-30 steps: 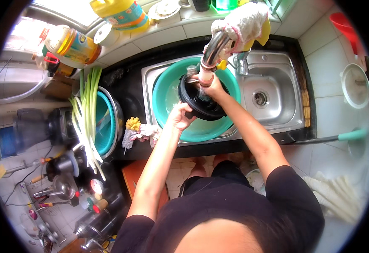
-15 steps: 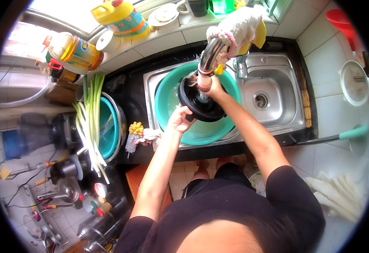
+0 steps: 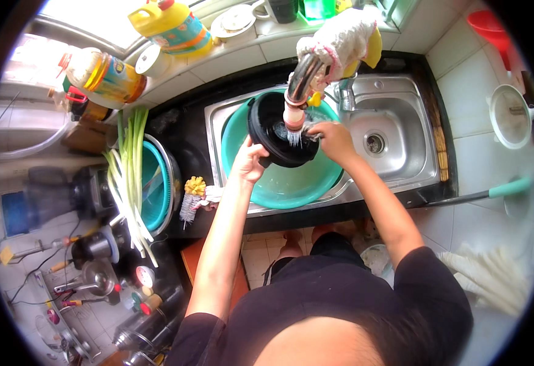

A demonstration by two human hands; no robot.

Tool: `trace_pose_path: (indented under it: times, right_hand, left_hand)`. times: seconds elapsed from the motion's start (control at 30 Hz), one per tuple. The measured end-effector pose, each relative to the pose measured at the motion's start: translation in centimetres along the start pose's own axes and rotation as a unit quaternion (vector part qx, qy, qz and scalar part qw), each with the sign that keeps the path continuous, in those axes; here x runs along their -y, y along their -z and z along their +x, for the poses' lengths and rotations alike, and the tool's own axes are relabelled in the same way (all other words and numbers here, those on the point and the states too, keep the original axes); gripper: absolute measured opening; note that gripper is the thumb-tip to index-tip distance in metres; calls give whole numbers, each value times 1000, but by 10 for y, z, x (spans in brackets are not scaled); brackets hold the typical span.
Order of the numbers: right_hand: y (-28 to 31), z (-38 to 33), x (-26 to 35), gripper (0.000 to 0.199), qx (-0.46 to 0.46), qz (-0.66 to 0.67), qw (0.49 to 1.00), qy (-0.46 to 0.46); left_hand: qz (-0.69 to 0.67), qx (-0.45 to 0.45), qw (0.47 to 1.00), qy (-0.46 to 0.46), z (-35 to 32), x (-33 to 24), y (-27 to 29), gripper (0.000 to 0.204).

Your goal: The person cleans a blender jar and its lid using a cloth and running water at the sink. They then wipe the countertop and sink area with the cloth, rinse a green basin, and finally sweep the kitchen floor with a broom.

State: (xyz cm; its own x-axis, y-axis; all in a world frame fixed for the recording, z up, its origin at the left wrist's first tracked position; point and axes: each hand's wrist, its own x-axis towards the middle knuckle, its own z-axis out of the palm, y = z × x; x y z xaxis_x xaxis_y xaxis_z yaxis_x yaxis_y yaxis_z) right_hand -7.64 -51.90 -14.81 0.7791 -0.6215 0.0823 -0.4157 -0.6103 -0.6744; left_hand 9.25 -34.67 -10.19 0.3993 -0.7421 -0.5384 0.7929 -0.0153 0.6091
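Observation:
A round, black, bowl-like part (image 3: 264,125) is held tilted over a green basin (image 3: 300,194) in the left sink bowl. My left hand (image 3: 248,160) grips its near-left rim, thumb on top. Water runs from the faucet spout (image 3: 294,116) into the black part. At the right of the stream, my right hand (image 3: 333,139) is closed around a greyish crumpled scrubber (image 3: 311,129), whose exact kind is hard to make out. That hand is just beside the black part's right rim. Some water stands in the basin.
Right of the basin is a steel sink bowl (image 3: 395,149) with a drain. Spring onions (image 3: 134,171) lie across a teal basket (image 3: 155,204) on the left. Near it are a bottle brush (image 3: 189,206), a blender (image 3: 90,189) and several bottles on the sill.
The black part has moved left and up, tilting more. My right hand has come off its far side to the right of the stream, and the grey scrubber now shows in its fingers.

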Motion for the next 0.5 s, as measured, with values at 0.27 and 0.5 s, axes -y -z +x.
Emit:
trace_pose_path:
  times: [0.27,0.5]
  right_hand:
    - [16,-61,-62,51,-103,261,934,-221]
    - [74,-32,-43,63,-94,543,777,-305]
  left_hand:
    - [-264,70,956,104,-23,47,65,45]
    - [-183,173,965,67,0,61,39,57]
